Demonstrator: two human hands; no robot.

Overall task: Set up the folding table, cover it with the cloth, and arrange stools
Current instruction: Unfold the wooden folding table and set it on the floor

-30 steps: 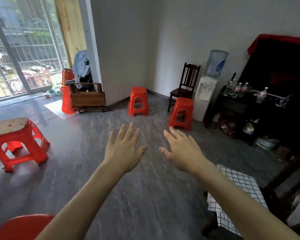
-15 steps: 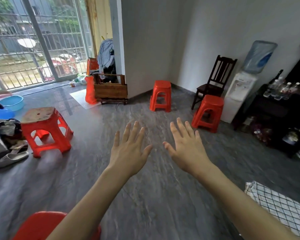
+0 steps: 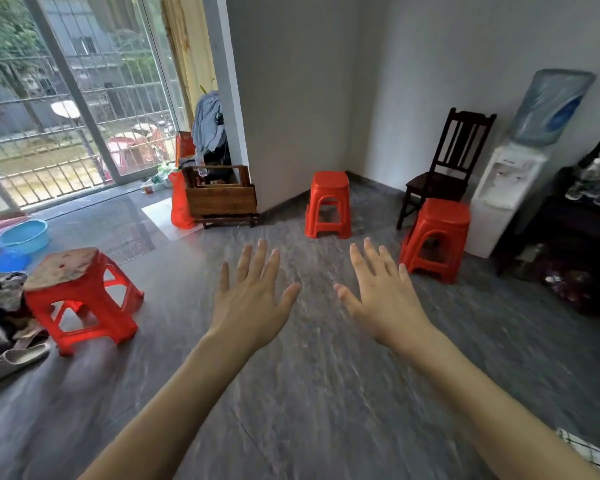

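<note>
Left hand [image 3: 253, 299] and right hand [image 3: 383, 297] held out, fingers spread, grasping nothing. Folded wooden table [image 3: 220, 197] stood against wall corner, well beyond fingertips. Red stools [image 3: 328, 202] on floor ahead.

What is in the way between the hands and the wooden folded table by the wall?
Nothing visible. Bare grey floor runs from the left hand and right hand to the folded table. The red stools stand off to the sides, and an orange bag leans at the table's left.
</note>
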